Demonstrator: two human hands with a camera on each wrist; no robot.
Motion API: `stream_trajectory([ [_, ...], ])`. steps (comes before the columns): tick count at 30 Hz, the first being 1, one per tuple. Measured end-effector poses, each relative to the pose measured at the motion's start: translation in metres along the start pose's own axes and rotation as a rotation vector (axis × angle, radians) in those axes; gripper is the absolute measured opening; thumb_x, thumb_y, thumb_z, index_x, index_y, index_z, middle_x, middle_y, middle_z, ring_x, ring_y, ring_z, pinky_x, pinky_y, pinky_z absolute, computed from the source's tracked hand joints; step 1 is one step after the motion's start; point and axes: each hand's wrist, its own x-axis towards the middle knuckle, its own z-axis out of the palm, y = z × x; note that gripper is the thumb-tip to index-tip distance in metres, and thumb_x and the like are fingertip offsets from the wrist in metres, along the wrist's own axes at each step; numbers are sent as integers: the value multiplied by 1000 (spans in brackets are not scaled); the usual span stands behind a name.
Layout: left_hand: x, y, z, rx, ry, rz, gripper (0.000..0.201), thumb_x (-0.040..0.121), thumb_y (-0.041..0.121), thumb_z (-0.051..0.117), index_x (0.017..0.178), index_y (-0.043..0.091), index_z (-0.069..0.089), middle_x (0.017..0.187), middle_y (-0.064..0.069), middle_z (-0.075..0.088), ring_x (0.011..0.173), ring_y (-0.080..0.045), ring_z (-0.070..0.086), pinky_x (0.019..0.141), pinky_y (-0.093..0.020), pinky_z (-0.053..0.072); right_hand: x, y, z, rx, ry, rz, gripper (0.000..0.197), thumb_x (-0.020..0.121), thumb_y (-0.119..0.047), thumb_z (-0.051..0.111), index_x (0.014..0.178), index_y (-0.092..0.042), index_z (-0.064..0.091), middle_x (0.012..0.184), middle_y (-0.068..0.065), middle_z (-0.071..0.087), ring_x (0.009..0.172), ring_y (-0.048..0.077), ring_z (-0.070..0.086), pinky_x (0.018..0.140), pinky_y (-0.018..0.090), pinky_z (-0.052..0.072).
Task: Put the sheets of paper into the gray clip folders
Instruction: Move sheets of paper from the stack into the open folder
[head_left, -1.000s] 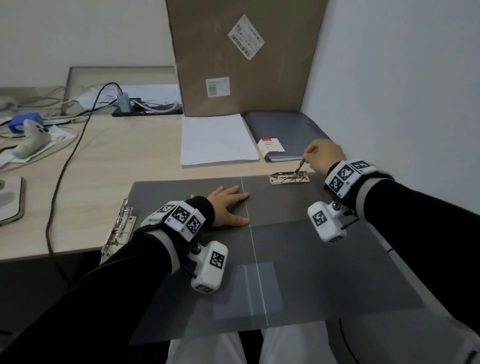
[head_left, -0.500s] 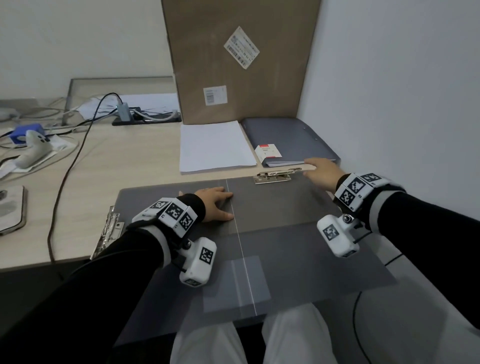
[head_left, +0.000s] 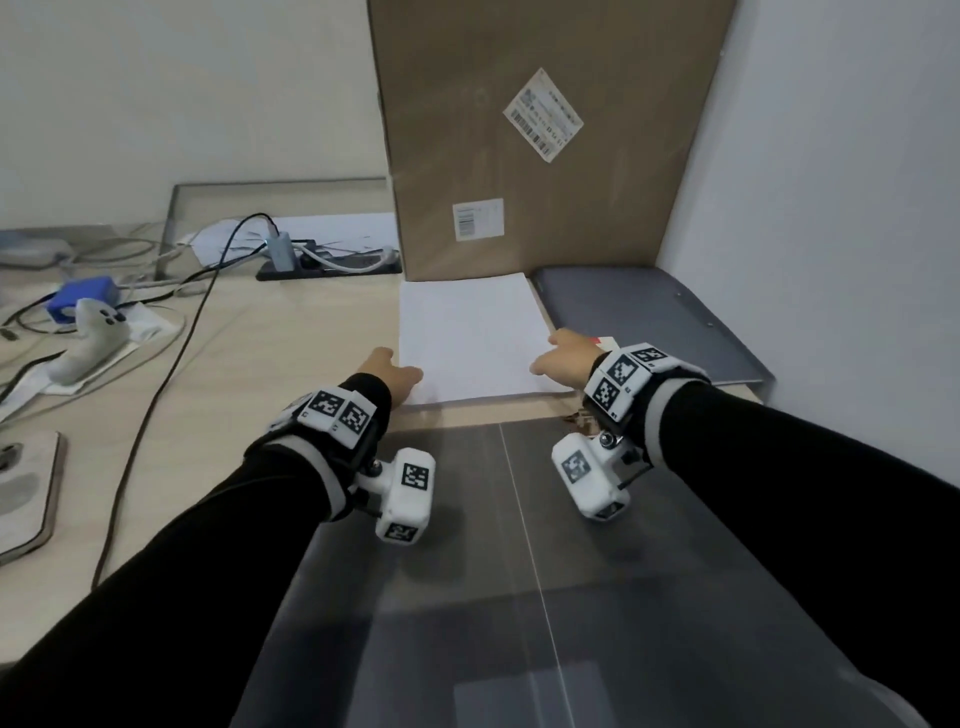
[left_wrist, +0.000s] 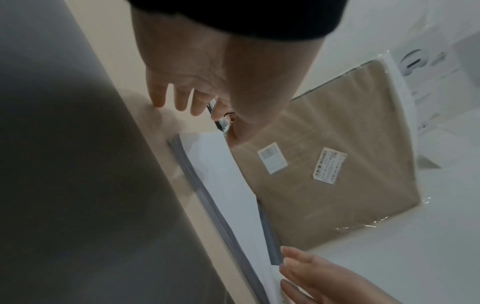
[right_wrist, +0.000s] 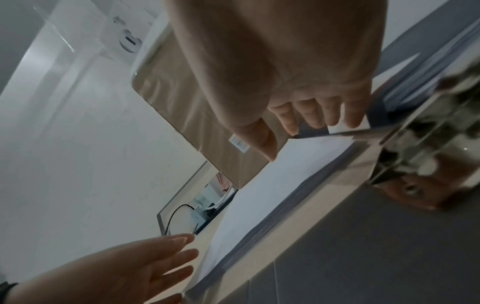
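both hands (head_left: 395, 375) (head_left: 563, 358) flank the paper stack (head_left: 470, 338), fingers extended.

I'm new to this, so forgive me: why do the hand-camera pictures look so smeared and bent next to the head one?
Head view: fairly sharp, evenly lit, edges bowed by the wide lens. Left wrist view: left hand dim, paper stack streaked by motion. Right wrist view: metal clip a close blur, right hand soft.
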Motion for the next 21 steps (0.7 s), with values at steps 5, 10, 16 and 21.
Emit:
stream_trajectory([
  [5,21,6,14,16,-31,-15,65,94,25,48,148,2,19,152,-15,32,136,-31,38,107,-33,33,22,2,6,27,-36,71,61,91,-18,54,144,0,27,148,14,36,136,31,37,104,33,34],
  [10,35,9,9,34,-32,-4,60,94,30,45,145,3,30,151,-13,35,135,-31,39,106,-34,33,34,11,8,102,-75,88,75,89,-24,57,148,-3,18,154,12,26,141,31,28,113,40,29],
  [16,33,26,3,51,-2,28,48,96,23,41,136,-4,43,142,-21,45,131,-35,44,104,-37,38,33,10,6,131,-130,104,80,85,-32,61,148,-6,19,151,12,30,136,34,34,111,45,34],
  [21,37,37,-3,-88,36,23,40,96,11,40,133,-3,48,138,-21,51,124,-33,53,106,-42,43,29,7,5,45,-152,111,80,86,-42,56,148,-5,20,151,11,32,137,33,34,113,44,31],
])
